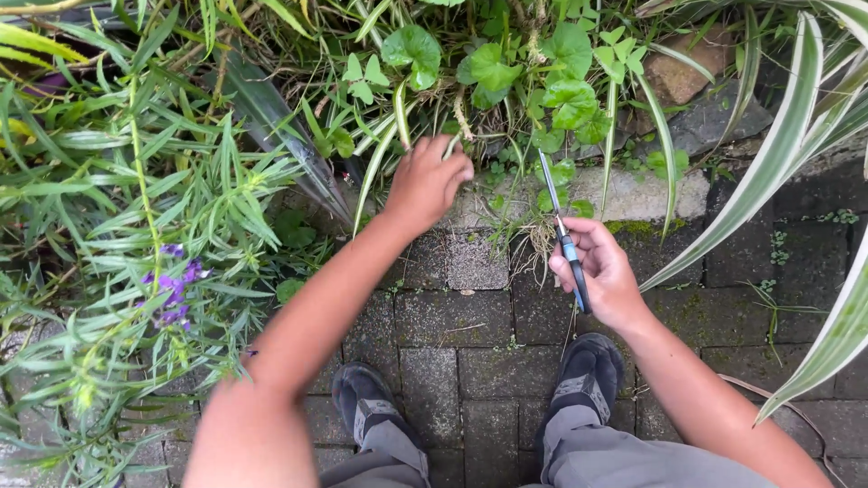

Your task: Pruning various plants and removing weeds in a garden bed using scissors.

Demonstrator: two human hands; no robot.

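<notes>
Seen from the head camera, two hands worked at a paved edge: the left hand (427, 181) closed around one striped leaf (400, 117), the right hand (604, 271) gripped one knife (562, 233); purple flowers (174, 285) stood left, two shoes (589, 369) below.

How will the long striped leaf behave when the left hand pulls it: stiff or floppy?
Probably floppy: the striped leaf is narrow and already arches downward. It likely feels light, being so thin. The left hand grips leaves near their base, so it may bend rather than snap, though I cannot be sure.
</notes>
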